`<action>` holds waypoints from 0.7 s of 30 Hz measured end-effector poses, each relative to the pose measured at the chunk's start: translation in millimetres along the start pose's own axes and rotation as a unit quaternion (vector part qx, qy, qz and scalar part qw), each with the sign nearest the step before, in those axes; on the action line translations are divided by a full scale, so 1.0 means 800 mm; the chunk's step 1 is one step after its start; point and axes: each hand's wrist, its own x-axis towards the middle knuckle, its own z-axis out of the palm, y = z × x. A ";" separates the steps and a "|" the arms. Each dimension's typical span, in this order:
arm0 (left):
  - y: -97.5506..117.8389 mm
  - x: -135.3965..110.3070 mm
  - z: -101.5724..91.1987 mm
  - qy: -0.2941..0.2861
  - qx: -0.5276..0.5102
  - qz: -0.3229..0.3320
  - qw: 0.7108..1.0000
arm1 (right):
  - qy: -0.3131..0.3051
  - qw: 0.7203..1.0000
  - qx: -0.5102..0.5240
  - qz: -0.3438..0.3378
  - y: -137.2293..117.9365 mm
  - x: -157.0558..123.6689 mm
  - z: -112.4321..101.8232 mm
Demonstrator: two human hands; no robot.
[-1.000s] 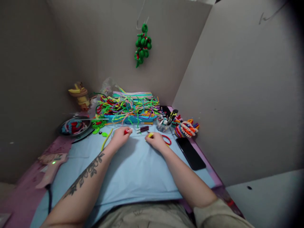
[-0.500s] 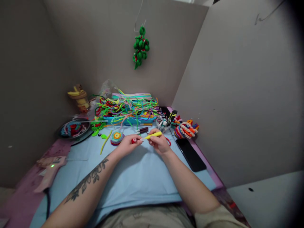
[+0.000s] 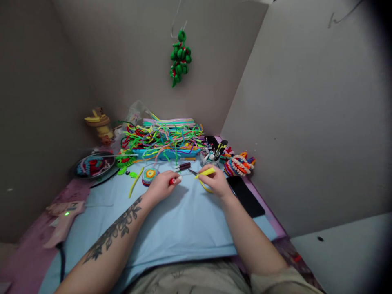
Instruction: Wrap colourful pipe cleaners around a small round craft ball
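Observation:
My left hand (image 3: 162,184) is closed on a small red cylinder (image 3: 173,181) with a white end, of a kind I cannot make out. My right hand (image 3: 216,182) grips yellow-handled snips (image 3: 207,173) whose dark pointed blades face left, a short gap from the left hand. A yellow curved part of the snips shows below the fingers. Just beyond the hands lie dark marker-like sticks (image 3: 183,166). Close to the left wrist sits a round, multicoloured coiled piece (image 3: 150,176).
A blue tray (image 3: 167,155) overflows with coloured pipe cleaners. Right of it stand a clear tub of tools (image 3: 210,158), a coiled colourful piece (image 3: 240,165) and a phone (image 3: 245,197). At left are a pink glue gun (image 3: 65,222), a dark bowl (image 3: 94,166) and a yellow pipe cleaner (image 3: 136,182).
My right hand has moved right with the snips, away from the left hand; their dark blades now show. My left hand has shifted slightly left, still holding the red cylinder.

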 end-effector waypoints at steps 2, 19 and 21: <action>-0.005 0.001 -0.001 0.010 0.002 -0.009 1.000 | -0.057 0.994 -0.086 0.036 -0.001 -0.020 -0.023; -0.008 0.007 0.013 0.015 -0.042 -0.037 0.998 | -0.053 0.974 -0.187 0.114 0.018 -0.059 -0.078; -0.007 0.007 0.016 0.010 -0.046 -0.039 0.998 | 0.013 0.984 -0.148 0.094 0.012 -0.052 -0.075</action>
